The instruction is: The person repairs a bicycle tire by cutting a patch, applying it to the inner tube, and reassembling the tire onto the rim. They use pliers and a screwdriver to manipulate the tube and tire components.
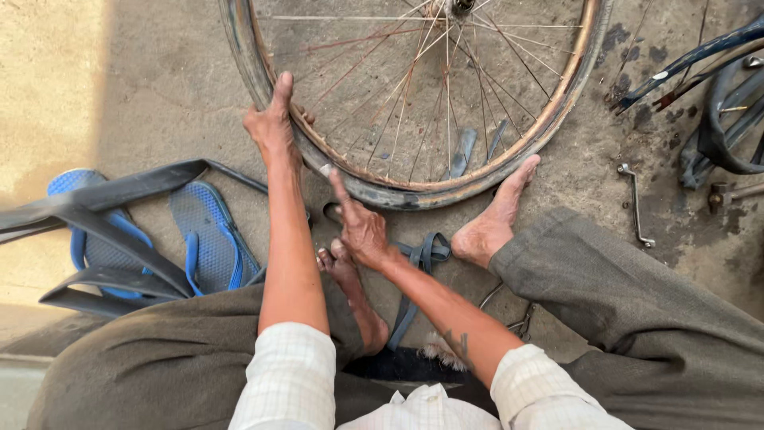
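A bicycle wheel (509,155) with a rusty rim, thin spokes and a worn black tyre lies flat on the concrete floor in front of me. My left hand (273,123) grips the tyre at the wheel's left edge, thumb pointing up along it. My right hand (360,227) rests at the tyre's near edge, with the index finger stretched out onto the rubber. My bare right foot (493,219) touches the tyre's lower right, and my bare left foot (350,299) sits under my right forearm.
A pair of blue flip-flops (208,239) lies at left under a loose black inner tube (111,195). A metal spanner (637,205) lies on the stained floor at right. Bicycle frame parts and another tyre (720,119) fill the upper right corner.
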